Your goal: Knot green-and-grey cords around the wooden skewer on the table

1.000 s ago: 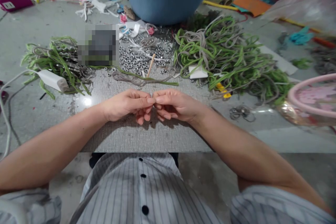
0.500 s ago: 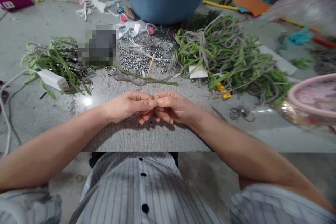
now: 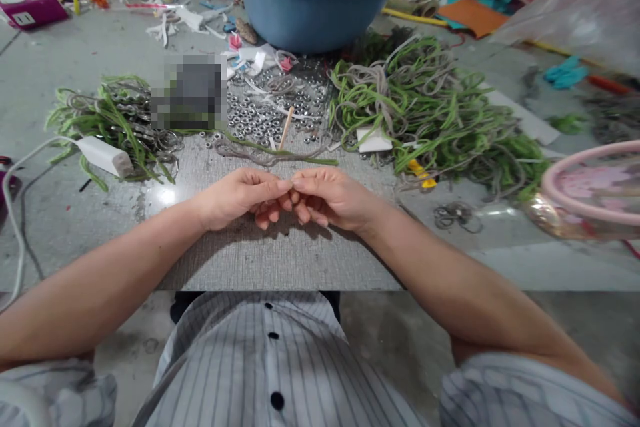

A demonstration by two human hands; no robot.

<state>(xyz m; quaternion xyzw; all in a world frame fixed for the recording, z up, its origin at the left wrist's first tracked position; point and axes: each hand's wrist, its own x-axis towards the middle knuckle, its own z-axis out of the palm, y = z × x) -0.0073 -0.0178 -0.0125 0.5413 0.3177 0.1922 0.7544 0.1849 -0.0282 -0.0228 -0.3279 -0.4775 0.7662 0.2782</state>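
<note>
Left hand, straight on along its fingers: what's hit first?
The right hand. Its thumb and fingertips sit directly ahead of the left hand's, tips touching or nearly so; depth there is too unclear to tell which.

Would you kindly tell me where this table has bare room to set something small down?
Bare tabletop shows between the near edge and the left hand and right hand, and between the purple item and smaller cord bundle. Beyond the hands it is crowded: small metal pieces, larger cord heap, blue basin.
</note>
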